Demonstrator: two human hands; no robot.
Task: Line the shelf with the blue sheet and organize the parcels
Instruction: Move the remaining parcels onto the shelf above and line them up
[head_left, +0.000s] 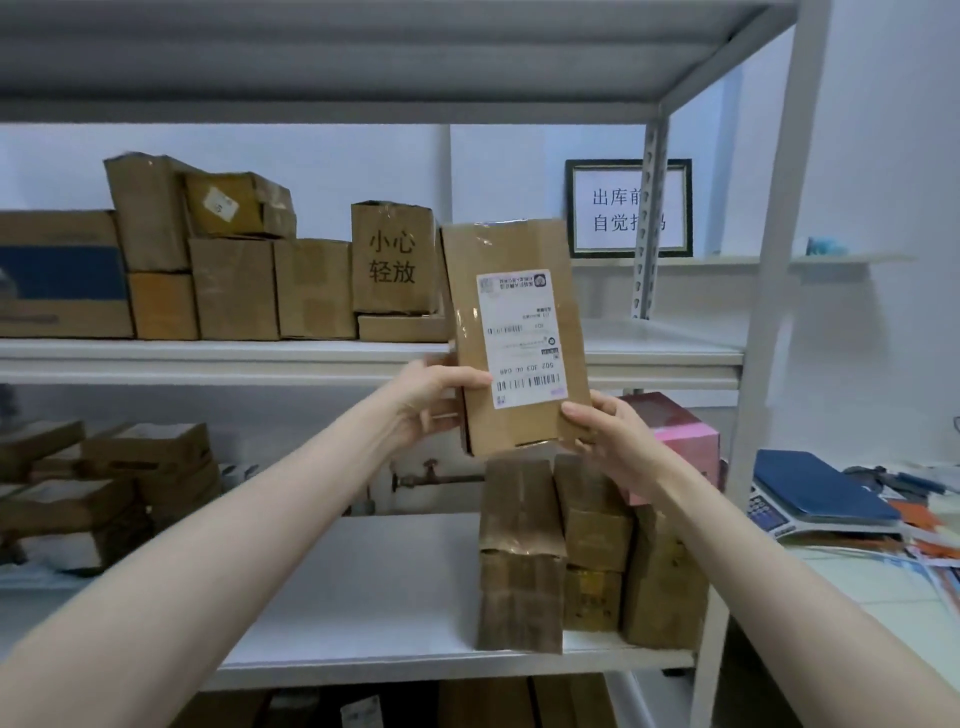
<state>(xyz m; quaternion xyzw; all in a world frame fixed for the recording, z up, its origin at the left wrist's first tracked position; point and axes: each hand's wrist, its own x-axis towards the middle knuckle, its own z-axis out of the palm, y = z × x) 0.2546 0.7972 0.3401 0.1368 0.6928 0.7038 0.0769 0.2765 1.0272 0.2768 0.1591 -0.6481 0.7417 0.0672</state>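
I observe one brown cardboard parcel (519, 338) held upright in the air in front of the right end of the upper shelf (208, 356), white label facing me (its print reads upside down). The left hand (431, 400) grips the parcel's lower left edge, thumb on the label's corner and fingers (441, 413) curled behind. The right hand (608, 441) grips the lower right corner the same way. Directly below, a cluster of brown parcels (524, 561) stands at the right end of the white middle shelf (363, 587), with a pink box (680, 436) behind it. A row of cartons (234, 288) fills the upper shelf to the left of the held parcel. To the right, a desk (857, 587) carries a scale (779, 519) with a dark blue flat item (821, 488) on it.
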